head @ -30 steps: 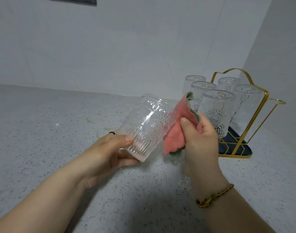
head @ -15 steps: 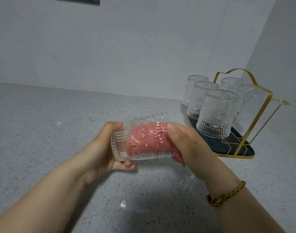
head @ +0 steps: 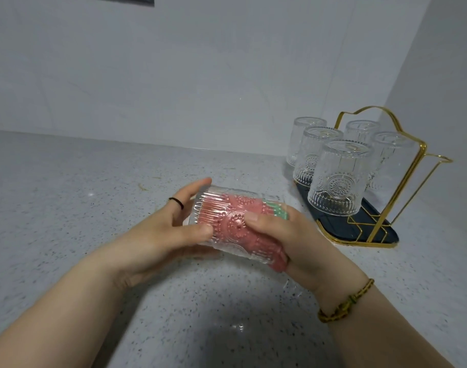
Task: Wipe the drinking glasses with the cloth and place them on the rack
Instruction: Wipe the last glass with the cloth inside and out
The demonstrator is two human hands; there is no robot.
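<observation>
The drinking glass [head: 219,205] is held in the air over the speckled grey bench [head: 67,197], lying on its side with its thick base to the left and its mouth to the right, in front of and to the left of the rack [head: 410,166]. The left grip [head: 158,235] holds it at the base end, thumb on the near wall and fingers curled round the far side; a black ring [head: 177,202] sits on one finger. The pink cloth [head: 237,208] is stuffed inside the glass and shows through the patterned wall, with a green edge near the mouth and a pink fold spilling out below it. The right grip [head: 293,240] is at the mouth, thumb pressed on the outside of the glass and fingers going in with the cloth, so it pinches the cloth against the wall; how the hidden fingers lie cannot be told. A braided bracelet [head: 343,304] circles the right wrist. Five upturned glasses [head: 338,179] stand close together at the gold wire rack, the nearer ones on its dark tray [head: 341,227]; whether the far left one stands on the tray or just beside it is unclear. A pale wall [head: 200,75] rises behind the bench.
</observation>
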